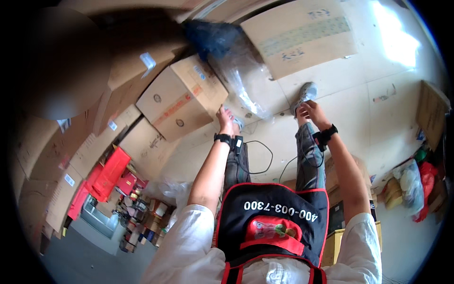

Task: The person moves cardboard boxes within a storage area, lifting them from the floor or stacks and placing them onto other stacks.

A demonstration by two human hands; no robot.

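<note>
A closed cardboard box (pixel 177 102), taped along its seam, stands on the floor ahead of me to the left. Right beside its near right corner is my left hand (pixel 225 120), fingers extended and apart; whether they touch the cardboard I cannot tell. My right hand (pixel 316 114) hangs above my right shoe (pixel 307 92) with loosely bent fingers, nothing visible in them. Each wrist carries a black strap, and thin black cables loop between them over my legs. A black apron (pixel 272 215) with red edging covers my lap.
A large flat cardboard piece (pixel 300 38) lies on the tiled floor ahead. Clear plastic wrap (pixel 243 85) and a dark blue bag (pixel 213 38) lie beside it. Cartons (pixel 80 146) pile up along the left. Plastic bags (pixel 409 184) and a cardboard piece (pixel 431 113) are at the right.
</note>
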